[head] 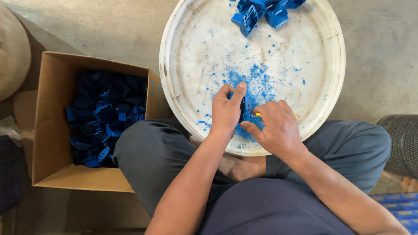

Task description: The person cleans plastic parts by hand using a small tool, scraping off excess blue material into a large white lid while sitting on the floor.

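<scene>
A round white tray (322,74) rests against my knees, strewn with blue plastic shavings (257,80). My left hand (226,111) grips a small blue plastic part (246,109) over the tray's near side. Right beside it, my right hand (278,126) holds a thin yellow-handled tool (296,115) against that part. The tool's tip is hidden by my fingers. A heap of blue plastic parts (261,13) lies at the tray's far edge.
An open cardboard box (48,130) holding several blue plastic parts (104,117) stands to my left on the concrete floor (379,52). A dark ribbed cylinder (402,143) sits at the right edge. A pale round object (11,52) is at far left.
</scene>
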